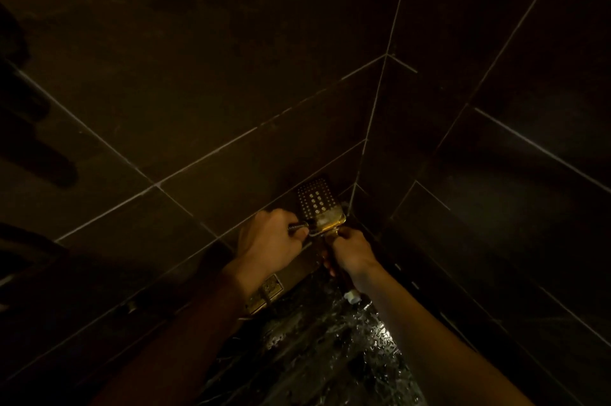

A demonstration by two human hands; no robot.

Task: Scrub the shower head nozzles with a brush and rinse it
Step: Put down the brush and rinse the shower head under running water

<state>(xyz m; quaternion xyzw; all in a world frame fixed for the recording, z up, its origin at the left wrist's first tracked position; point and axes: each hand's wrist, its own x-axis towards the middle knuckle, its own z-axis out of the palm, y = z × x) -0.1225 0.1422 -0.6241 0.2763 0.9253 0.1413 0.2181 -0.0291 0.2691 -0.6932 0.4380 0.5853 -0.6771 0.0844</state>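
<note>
The light is very dim. A rectangular shower head with rows of pale nozzle dots faces me in the corner of dark tiled walls. My left hand is closed around its handle, where the ribbed metal hose joins. My right hand grips a brush by its handle. The brush's pale bristle head lies across the lower edge of the nozzle face. The end of the brush handle sticks out below my right wrist.
Dark wall tiles with pale grout lines surround the corner. Below my hands, a wet dark surface glistens. A golden metal fitting sits on the wall under my left wrist. Dark shapes hang at the far left edge.
</note>
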